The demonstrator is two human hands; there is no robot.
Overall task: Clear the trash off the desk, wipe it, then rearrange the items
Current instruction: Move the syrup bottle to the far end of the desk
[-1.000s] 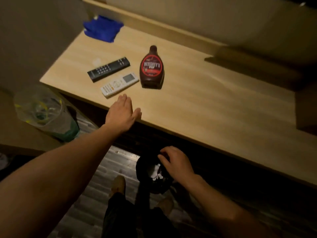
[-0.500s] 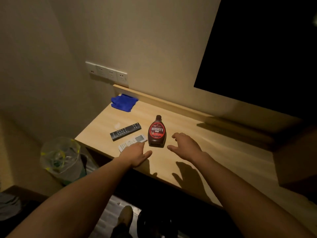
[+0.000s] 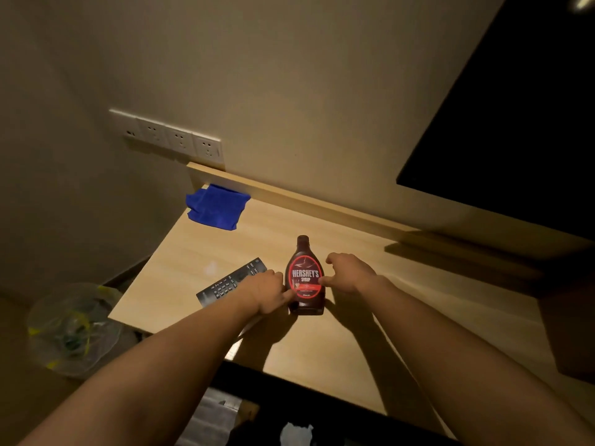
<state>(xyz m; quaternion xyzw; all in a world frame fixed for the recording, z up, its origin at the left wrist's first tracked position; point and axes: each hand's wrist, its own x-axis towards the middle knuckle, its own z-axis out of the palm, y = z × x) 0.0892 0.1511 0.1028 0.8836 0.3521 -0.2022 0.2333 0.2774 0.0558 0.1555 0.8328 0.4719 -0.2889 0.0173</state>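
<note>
Desk (image 3: 370,333) against wall; cloth (image 3: 217,207) at back corner.

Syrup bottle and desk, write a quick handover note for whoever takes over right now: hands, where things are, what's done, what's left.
Left hand: open, thumb touching the syrup bottle, nothing gripped.
Right hand: open, fingers curled at the bottle's other side, not yet closed.
Bottle stands upright mid-desk. Black remote lies left of it, partly under the left hand. Blue cloth sits crumpled at the far left corner by the wall.
Done: no loose trash shows on the desk; a clear bag sits on the floor to the left.
Left: whether it has been wiped cannot be told; rearranging looks barely begun.
</note>
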